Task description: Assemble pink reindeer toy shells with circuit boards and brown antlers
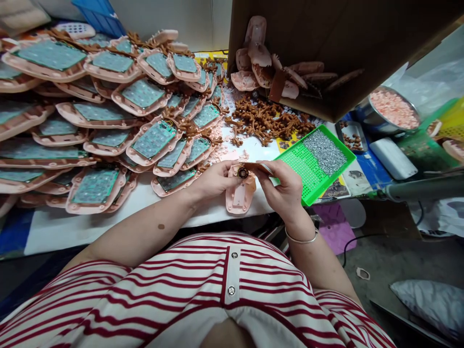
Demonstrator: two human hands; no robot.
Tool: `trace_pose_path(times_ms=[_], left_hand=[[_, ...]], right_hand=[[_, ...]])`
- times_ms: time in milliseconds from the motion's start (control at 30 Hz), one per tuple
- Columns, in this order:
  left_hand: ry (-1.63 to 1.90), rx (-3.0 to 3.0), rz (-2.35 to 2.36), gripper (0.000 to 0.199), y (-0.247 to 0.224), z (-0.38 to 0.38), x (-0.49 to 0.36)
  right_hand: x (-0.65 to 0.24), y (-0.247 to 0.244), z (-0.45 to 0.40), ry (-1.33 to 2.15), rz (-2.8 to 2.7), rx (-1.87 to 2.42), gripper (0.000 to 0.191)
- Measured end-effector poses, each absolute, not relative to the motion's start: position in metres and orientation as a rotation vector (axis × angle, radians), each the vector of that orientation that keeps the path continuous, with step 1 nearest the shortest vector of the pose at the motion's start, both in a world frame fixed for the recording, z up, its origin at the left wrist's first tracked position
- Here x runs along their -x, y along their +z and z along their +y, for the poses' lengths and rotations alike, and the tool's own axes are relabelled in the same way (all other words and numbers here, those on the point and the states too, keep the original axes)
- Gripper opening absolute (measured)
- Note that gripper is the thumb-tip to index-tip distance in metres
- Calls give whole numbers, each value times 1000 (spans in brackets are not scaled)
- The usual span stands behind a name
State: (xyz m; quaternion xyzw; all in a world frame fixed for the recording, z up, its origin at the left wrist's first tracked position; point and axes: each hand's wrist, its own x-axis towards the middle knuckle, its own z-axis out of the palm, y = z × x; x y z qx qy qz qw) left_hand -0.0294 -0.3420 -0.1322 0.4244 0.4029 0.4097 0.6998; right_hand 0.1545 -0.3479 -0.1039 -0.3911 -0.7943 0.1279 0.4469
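Note:
Just above the table's front edge, my left hand (213, 181) is closed on the upper end of a pink plastic shell (239, 200). A round dark part (242, 172), like a small speaker, sits at that end near my thumb. My right hand (284, 186) pinches a thin brown board (258, 167) between thumb and fingers. The board is tilted nearly edge-on and reaches over the shell's upper right; whether they touch, I cannot tell. An orange-brown patch shows on the shell below the board. My left fingertips are partly hidden behind the shell.
Stacked pink shells with green circuit boards (154, 140) fill the left side. Brown branching plastic pieces (261, 118) lie behind my hands. A green perforated tray (308, 169) of small metal parts stands right, below a cardboard box (326, 43) with pink shells. A bowl (366, 113) holds pink pieces.

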Motion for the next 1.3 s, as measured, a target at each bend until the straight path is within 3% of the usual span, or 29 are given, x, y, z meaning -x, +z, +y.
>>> trace_pose_path(times_ms=[433,667,867,1033,1300], left_hand=[[883,-866,858,17,-130,-340,32],[870,-880,866,19,-133,-338,32],[893,-951,885,36,-133,-338,32],[915,-980,860,26,-133,-337,33],[987,-926,866,20,-130,-339,32]], right_hand=[[-162,-113,-353,189,-2018,913,26],[-164,-117,-352,206,-2018,929,24],[-165,-120,-351,217,-2021,919,25],[-165,-120,-355,197,-2030,945,30],[-161,-132,-367,-213,-2203,780,45]])
